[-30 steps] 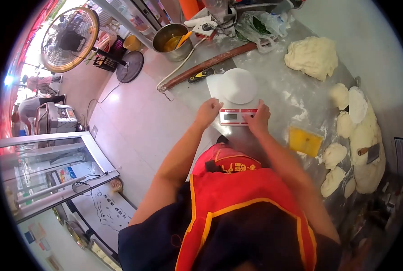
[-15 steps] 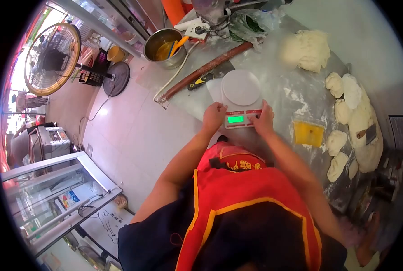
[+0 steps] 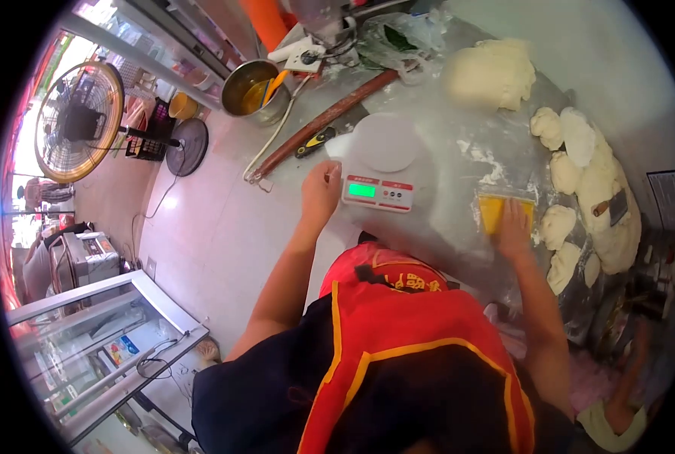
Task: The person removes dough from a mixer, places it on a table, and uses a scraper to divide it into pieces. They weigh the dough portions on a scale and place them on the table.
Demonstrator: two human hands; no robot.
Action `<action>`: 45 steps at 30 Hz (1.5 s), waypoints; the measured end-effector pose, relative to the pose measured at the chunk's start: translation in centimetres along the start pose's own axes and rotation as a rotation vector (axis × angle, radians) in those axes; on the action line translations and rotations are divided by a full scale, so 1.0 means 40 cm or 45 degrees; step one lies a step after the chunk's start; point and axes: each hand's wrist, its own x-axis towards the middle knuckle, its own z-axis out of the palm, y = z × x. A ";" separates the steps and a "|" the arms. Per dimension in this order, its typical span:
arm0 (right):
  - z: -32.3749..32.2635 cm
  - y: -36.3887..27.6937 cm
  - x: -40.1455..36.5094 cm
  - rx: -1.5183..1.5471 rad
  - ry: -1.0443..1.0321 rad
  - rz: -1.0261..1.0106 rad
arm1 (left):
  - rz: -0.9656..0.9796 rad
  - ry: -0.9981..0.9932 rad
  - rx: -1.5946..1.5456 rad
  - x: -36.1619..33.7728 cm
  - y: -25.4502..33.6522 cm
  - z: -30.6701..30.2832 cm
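My left hand is beside the left edge of the white kitchen scale, its fingers curled together with nothing visible in them. The scale's display glows green, and its round plate is bare. Over to the right, my right hand lies on a flat yellow scraper, fingers stretched across it. Several pale dough pieces rest near a long dough mass. A bigger dough lump sits farther back.
A wooden rolling pin lies behind the scale near a yellow-and-black knife. A metal pot and a power strip are at the back left. A fan stands left. Another person's arm shows at lower right.
My right hand has left the scale and moved right onto the yellow scraper. My left hand has come off the scale's edge. The view has shifted slightly.
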 end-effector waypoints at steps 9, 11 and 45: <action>-0.010 0.170 0.019 -0.067 0.186 -0.536 | -0.037 -0.143 -0.250 -0.076 0.254 0.164; -0.030 0.230 0.060 0.090 0.067 -0.603 | 0.034 -0.170 -0.254 -0.081 0.242 0.256; -0.285 -0.059 0.908 0.466 0.165 -0.169 | -0.073 -0.362 0.073 0.581 0.369 0.707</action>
